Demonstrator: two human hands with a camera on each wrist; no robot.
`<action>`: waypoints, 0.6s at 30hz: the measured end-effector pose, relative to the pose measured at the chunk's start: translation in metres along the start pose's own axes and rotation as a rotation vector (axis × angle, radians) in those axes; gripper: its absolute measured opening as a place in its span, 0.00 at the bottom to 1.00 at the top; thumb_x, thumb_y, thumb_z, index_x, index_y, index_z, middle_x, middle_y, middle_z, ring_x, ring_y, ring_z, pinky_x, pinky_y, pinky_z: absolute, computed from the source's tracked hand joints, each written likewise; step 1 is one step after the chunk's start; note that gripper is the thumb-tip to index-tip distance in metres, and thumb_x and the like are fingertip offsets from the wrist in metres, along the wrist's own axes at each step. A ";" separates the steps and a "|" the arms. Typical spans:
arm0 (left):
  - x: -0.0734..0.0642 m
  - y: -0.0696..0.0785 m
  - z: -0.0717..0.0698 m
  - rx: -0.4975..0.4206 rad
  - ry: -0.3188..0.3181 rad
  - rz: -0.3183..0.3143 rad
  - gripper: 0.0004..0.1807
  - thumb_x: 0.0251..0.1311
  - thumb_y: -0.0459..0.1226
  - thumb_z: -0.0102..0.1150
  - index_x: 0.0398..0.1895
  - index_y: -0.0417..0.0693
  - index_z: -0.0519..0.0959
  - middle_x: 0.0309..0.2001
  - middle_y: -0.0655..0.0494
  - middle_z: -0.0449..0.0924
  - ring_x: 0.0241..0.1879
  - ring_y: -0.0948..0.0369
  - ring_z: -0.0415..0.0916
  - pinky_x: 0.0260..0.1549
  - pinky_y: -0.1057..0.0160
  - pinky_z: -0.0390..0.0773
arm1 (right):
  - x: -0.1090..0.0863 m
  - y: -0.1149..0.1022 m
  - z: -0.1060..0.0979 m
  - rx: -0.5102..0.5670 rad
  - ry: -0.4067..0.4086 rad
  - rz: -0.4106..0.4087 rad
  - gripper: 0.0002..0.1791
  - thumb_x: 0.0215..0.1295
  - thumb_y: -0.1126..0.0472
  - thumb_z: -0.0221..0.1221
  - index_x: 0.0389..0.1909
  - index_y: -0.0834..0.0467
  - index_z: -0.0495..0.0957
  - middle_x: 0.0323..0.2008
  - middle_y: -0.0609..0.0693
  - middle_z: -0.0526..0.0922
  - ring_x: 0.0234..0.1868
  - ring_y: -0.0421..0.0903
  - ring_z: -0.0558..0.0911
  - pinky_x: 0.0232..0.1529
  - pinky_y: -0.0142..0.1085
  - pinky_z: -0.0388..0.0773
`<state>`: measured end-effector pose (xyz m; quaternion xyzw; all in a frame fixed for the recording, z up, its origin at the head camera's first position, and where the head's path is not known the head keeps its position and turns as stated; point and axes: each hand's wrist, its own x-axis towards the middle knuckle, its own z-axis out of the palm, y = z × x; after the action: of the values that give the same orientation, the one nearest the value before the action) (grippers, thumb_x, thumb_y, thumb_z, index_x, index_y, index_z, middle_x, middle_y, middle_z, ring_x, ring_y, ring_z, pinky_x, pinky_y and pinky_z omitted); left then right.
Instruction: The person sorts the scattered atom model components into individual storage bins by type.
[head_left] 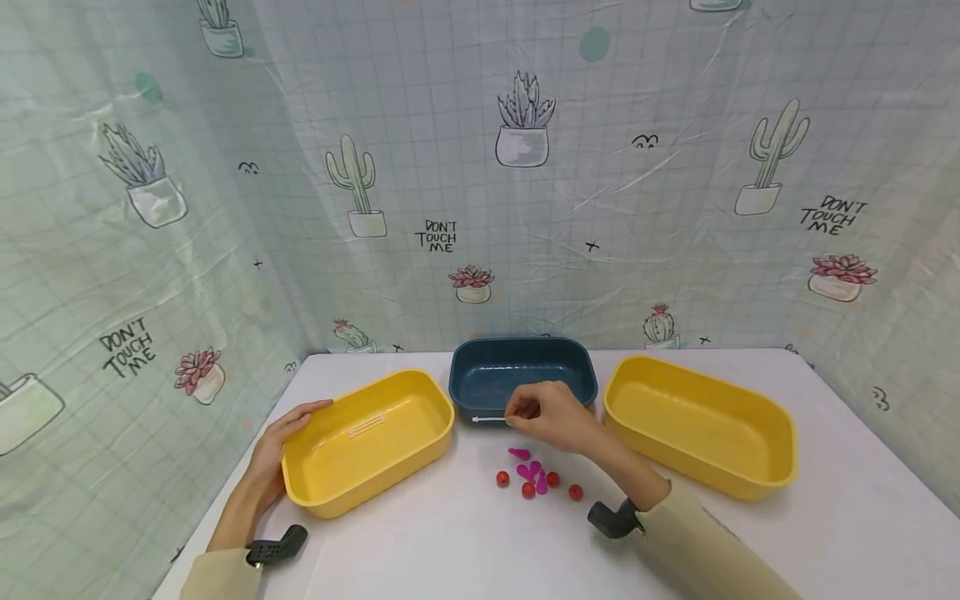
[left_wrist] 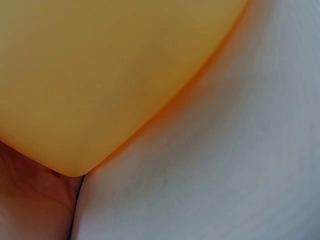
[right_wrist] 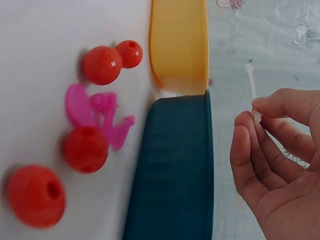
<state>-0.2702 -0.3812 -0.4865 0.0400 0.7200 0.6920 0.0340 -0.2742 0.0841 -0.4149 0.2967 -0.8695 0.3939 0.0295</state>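
Observation:
My right hand (head_left: 553, 415) pinches a thin white stick with small knobbed ends (right_wrist: 252, 87) between thumb and fingertips. That hand is over the front rim of the dark blue bin (head_left: 525, 367). My left hand (head_left: 273, 454) rests against the left end of the left yellow bin (head_left: 375, 487), its fingers extended along the rim; the thumb is hidden. Inside this bin lie similar pale sticks (head_left: 367, 426). Below the right hand, several red beads (right_wrist: 86, 149) with holes lie around several magenta teardrop-like pieces (right_wrist: 77, 104) on the white table.
A second yellow bin (head_left: 772, 442) stands at the right, beside the right forearm. The white table (head_left: 450, 550) extends toward the front. Behind the bins hangs a curtain (head_left: 585, 208) printed with cacti.

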 end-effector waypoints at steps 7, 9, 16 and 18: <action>-0.001 0.001 0.002 0.023 0.012 -0.016 0.27 0.83 0.47 0.37 0.77 0.46 0.67 0.66 0.70 0.74 0.62 0.74 0.75 0.58 0.74 0.78 | 0.013 -0.010 0.007 0.021 -0.027 -0.011 0.02 0.65 0.64 0.68 0.33 0.54 0.85 0.29 0.42 0.85 0.31 0.38 0.80 0.35 0.26 0.82; 0.000 0.001 0.003 0.031 0.019 -0.018 0.27 0.83 0.48 0.37 0.77 0.46 0.67 0.66 0.69 0.74 0.62 0.74 0.75 0.58 0.74 0.78 | 0.016 -0.013 0.009 0.029 -0.032 -0.014 0.02 0.65 0.63 0.68 0.34 0.54 0.85 0.29 0.42 0.84 0.31 0.39 0.80 0.35 0.26 0.82; 0.000 0.001 0.002 0.020 0.017 -0.019 0.27 0.82 0.47 0.37 0.77 0.47 0.67 0.67 0.68 0.73 0.62 0.73 0.75 0.59 0.74 0.78 | 0.028 -0.023 0.015 0.034 -0.060 -0.051 0.02 0.66 0.62 0.68 0.34 0.53 0.85 0.29 0.42 0.84 0.32 0.40 0.80 0.36 0.27 0.82; 0.000 0.001 0.002 0.017 0.016 -0.017 0.27 0.82 0.48 0.37 0.76 0.46 0.67 0.66 0.69 0.74 0.62 0.73 0.75 0.59 0.74 0.78 | 0.032 -0.025 0.017 0.034 -0.069 -0.067 0.02 0.66 0.62 0.68 0.33 0.52 0.85 0.30 0.42 0.84 0.33 0.40 0.80 0.37 0.27 0.82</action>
<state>-0.2698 -0.3796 -0.4854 0.0284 0.7263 0.6860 0.0337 -0.2840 0.0440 -0.4011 0.3395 -0.8527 0.3971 0.0075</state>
